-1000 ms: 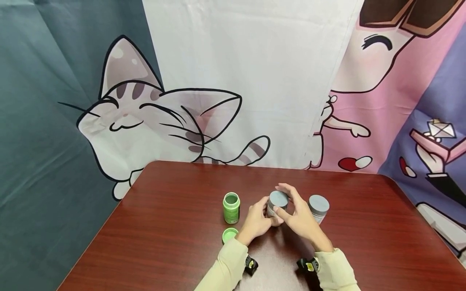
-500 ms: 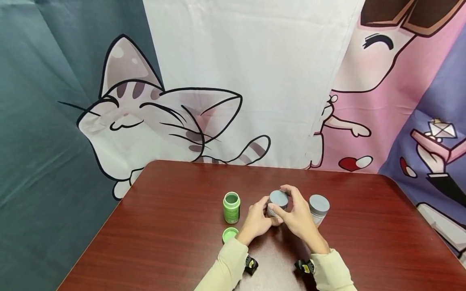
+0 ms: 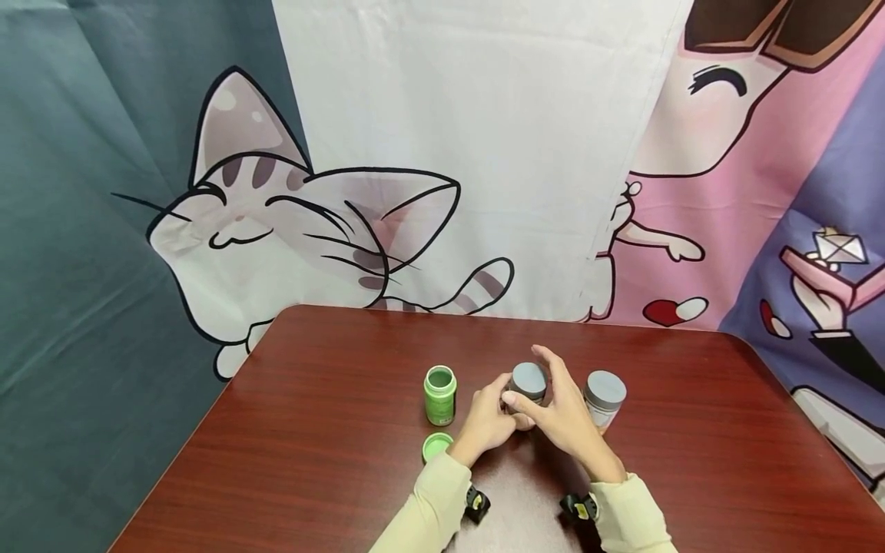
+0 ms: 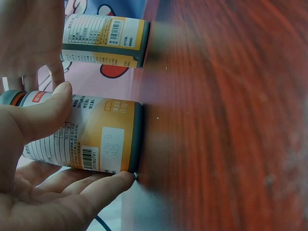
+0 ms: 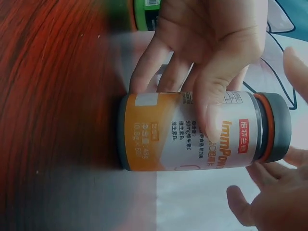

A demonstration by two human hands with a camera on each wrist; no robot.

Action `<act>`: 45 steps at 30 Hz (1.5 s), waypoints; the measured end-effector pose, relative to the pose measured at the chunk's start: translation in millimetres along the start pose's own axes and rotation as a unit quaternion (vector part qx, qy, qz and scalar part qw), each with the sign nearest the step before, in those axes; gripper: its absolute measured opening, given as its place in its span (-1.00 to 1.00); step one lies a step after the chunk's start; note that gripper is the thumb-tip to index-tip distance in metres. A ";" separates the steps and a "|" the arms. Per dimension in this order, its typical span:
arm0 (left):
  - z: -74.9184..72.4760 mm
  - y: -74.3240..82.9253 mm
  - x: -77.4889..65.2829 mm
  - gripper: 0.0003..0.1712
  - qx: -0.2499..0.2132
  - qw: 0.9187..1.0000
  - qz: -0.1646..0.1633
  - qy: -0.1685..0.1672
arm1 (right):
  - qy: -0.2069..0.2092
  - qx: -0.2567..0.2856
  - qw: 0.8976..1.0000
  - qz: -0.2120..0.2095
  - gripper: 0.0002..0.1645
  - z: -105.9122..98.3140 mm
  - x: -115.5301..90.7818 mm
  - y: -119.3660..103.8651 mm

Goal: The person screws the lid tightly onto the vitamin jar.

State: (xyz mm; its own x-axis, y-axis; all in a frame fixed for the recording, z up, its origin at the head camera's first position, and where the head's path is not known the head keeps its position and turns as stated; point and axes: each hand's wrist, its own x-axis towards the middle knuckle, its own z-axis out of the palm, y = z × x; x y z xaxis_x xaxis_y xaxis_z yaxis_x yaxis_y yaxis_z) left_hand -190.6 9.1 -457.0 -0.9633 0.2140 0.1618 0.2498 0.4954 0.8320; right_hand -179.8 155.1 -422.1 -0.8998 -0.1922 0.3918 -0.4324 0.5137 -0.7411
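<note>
Nearest, two pale yellow sleeves [image 3: 427,503] reach in from the bottom, a small black device [image 3: 477,504] at the left wrist and another [image 3: 579,507] at the right. Just beyond the left cuff lies a green lid [image 3: 436,444], partly hidden by the forearm. Farther in, the left hand [image 3: 488,422] grips an orange-and-white bottle [image 4: 98,137] low and from the side, thumb laid across the label and fingers wrapped round the back. The bottle stands upright between the two hands near the middle of the tabletop [image 3: 332,430] (whether its base quite touches the wood, I cannot tell). Its grey cap [image 3: 528,379] is on, an orange band showing beneath the edge. The right hand [image 3: 568,418] hovers about that cap, its thumb and forefinger straight and spread apart; whether any of its fingers touches the cap is unclear. Roughly level with the bottle, a second grey-capped bottle [image 3: 604,392] stands just beyond the right hand, and a green bottle [image 3: 439,401] stands to the left with its mouth uncovered. Behind the tabletop's far edge hangs a printed cloth [image 3: 470,115] with a smiling cartoon cat [image 3: 276,230].
</note>
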 end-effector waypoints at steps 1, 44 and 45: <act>0.0 0.0 0.0 -0.35 -0.002 1.000 -0.001 0.000 | -0.005 0.009 1.000 -0.004 -0.02 -0.1 0.1 0.4; -0.2 0.7 -0.6 -0.41 -0.007 1.000 0.013 -0.005 | 0.048 -0.018 0.999 -0.006 -0.27 2.4 0.6 -1.0; -0.2 0.8 -0.6 -0.41 -0.004 1.000 0.013 -0.005 | 0.047 -0.023 0.999 -0.006 -0.25 2.2 0.5 -1.1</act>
State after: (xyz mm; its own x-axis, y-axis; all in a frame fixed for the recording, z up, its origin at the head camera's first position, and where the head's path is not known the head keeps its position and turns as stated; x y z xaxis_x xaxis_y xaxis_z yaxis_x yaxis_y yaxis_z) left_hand -189.9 9.1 -456.4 -0.9557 0.2346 0.1776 0.2732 0.4829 0.8320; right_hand -179.9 152.6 -422.3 -0.8843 -0.1201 0.4512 -0.4376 0.5498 -0.7114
